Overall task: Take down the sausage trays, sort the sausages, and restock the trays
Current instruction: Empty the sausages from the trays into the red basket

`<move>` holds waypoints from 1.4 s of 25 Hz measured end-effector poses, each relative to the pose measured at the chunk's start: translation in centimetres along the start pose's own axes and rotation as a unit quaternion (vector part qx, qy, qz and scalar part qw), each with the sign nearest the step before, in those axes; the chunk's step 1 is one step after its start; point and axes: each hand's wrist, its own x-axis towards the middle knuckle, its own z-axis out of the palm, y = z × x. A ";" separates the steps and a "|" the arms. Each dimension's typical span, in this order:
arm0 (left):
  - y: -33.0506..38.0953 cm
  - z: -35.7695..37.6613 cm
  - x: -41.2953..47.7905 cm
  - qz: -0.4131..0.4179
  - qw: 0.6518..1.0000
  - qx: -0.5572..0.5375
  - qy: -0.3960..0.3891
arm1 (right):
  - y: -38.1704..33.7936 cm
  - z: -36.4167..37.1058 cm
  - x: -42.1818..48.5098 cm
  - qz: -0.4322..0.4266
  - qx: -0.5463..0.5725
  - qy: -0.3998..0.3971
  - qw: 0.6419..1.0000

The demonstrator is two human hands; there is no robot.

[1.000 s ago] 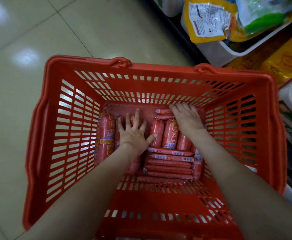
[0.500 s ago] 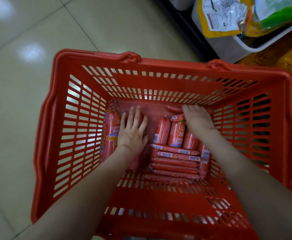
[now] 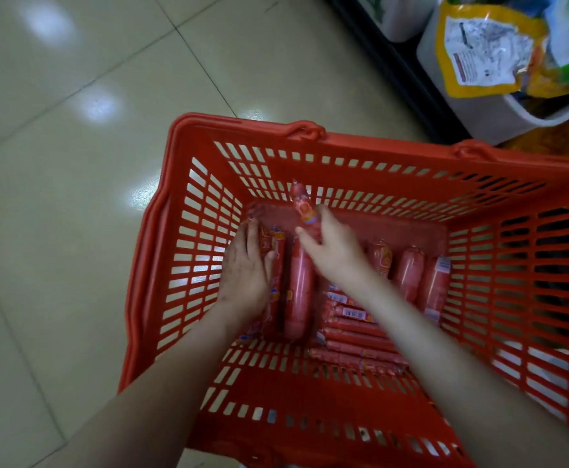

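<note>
Head view: right hand (image 3: 335,251) grips upraised sausage (image 3: 305,211).

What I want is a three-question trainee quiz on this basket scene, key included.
1. True or false: inside the red basket, the right hand grips a sausage held above the rest.
2. Where does the left hand rest? A: on the rim. B: on the thick sausages at the left side. C: on the floor.
3. Fill in (near or far): the thin sausages lie crosswise, stacked by the ____ wall.
Key: 1 true; 2 B; 3 near.
</note>
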 end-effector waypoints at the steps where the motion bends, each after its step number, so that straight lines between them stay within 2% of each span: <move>1: 0.0 0.1 0.0 -0.006 1.000 -0.023 0.010 | -0.7 1.5 0.1 0.065 0.135 0.003 0.989; 3: 0.1 -0.3 0.1 -0.001 0.997 -0.061 0.039 | -1.6 3.3 0.5 0.182 0.373 -0.016 0.910; 5: 0.6 -0.9 0.3 0.027 0.995 -0.080 0.061 | -1.8 3.6 0.8 0.226 0.485 -0.035 0.844; 7: 1.0 -1.4 0.4 0.051 0.995 -0.075 0.046 | -1.6 3.6 0.7 0.225 0.565 -0.046 0.793; 9: 1.2 -1.4 0.4 0.076 0.997 -0.034 0.012 | -1.3 3.5 0.7 0.219 0.610 -0.057 0.760; 11: 1.0 -1.2 0.4 0.086 0.996 -0.011 -0.005 | -1.2 3.5 0.8 0.222 0.615 -0.084 0.752; 13: 0.9 -1.3 0.4 0.080 0.997 -0.010 0.000 | -1.3 3.7 1.0 0.217 0.605 -0.113 0.758; 16: 1.0 -1.5 1.3 0.091 0.992 0.083 0.040 | -1.5 3.8 1.3 0.187 0.545 -0.108 0.810; 19: 3.1 -2.5 2.4 0.075 0.982 0.172 0.000 | -1.2 3.0 1.6 0.154 0.493 -0.073 0.853; 22: 4.5 -3.3 2.9 0.071 0.982 0.174 -0.006 | -1.0 1.6 1.8 0.141 0.494 -0.014 0.858; 25: 3.7 -4.4 3.3 0.137 0.948 0.286 0.028 | -0.4 0.6 2.0 0.106 0.498 0.024 0.860; 28: 3.2 -5.1 4.2 0.164 0.923 0.349 0.002 | 0.3 0.0 2.0 0.039 0.340 -0.042 0.939; 30: 3.7 -4.7 4.1 0.127 0.937 0.325 -0.031 | 0.5 -0.5 2.0 0.026 0.262 -0.079 0.962; 35: 4.0 -2.8 0.6 -0.031 0.970 0.225 -0.081 | 0.1 0.0 1.6 0.088 0.288 -0.115 0.947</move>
